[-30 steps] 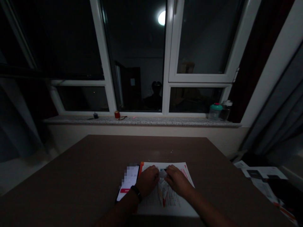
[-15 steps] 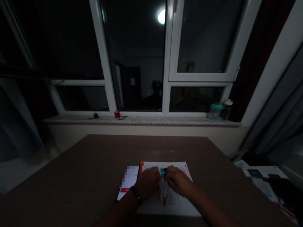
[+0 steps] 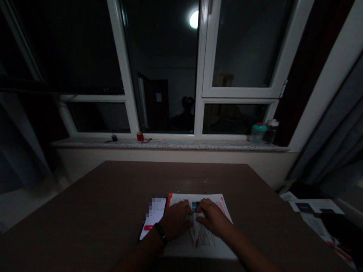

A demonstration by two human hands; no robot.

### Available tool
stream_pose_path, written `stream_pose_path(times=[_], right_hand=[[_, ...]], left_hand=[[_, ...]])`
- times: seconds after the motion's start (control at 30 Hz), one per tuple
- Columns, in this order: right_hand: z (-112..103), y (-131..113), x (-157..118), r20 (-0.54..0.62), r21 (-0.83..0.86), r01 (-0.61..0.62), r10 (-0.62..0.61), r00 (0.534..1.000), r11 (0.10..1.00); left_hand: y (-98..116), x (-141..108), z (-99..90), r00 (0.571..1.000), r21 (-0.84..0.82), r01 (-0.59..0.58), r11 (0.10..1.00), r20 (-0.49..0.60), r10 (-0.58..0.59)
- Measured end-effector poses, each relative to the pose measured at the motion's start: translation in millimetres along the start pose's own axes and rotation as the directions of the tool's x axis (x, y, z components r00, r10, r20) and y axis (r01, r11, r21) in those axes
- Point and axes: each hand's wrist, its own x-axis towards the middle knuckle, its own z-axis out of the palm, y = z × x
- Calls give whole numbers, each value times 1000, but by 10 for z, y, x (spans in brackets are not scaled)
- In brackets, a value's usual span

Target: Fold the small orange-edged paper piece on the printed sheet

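My left hand (image 3: 178, 220), with a dark band on its wrist, rests over a printed sheet or booklet (image 3: 218, 245). Its fingers are bent and press on the left side of a pale, folded piece of paper (image 3: 196, 236) with a reddish tip toward me. From the other side, my right hand (image 3: 213, 218) has curled fingers on the same folded paper, its thumb lying along the near part. A blue-green printed patch (image 3: 194, 206) shows between the fingertips. The hands hide most of the folded piece's upper part.
A lit phone (image 3: 154, 219) lies beside the sheet's left edge on the brown table (image 3: 119, 196). On the windowsill (image 3: 181, 144) stand a red jar (image 3: 140, 136), a small dark bottle (image 3: 114, 138) and a green-lidded bottle (image 3: 259, 133). Papers (image 3: 314, 206) lie at lower right.
My right thumb has moved away from the other fingers and down along the folded paper. The folded piece looks flatter and narrower. My left hand has shifted only slightly.
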Motion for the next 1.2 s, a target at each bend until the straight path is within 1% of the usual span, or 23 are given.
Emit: stream_pose_path(times=[0.13,0.3,0.43,0.63,0.73,0.97,1.07,1.2], right_hand=[[-42,-66,-9,7,-34,-24,24,1000,999],[-72,-92,-19,16,-113,-41,43,999,993],[-64,-85,-34,20,-186,-79,85,996,979],[-60,-68,-1,-18,-225,-23,19,1000,974],[-57,-47,18,-8,-242,14,-16,1000,970],[-72,-58,-36,30,-270,65,-59,998,961],[-78,-82,-32,49,-291,74,-62,997,954],[-75,-101,-28,40,-262,92,-84,996,961]], left_hand=[[-16,3,7,1000,-12,28,1000,11,-27],[-9,2,-10,1000,-21,26,999,18,-25],[30,-3,-37,997,-7,76,997,21,-75],[30,19,21,992,41,125,991,-32,-123],[37,36,53,989,62,143,988,-36,-141],[95,27,36,993,100,117,988,-5,-117],[95,13,41,994,104,111,988,-20,-110],[90,3,38,993,90,116,989,-33,-113]])
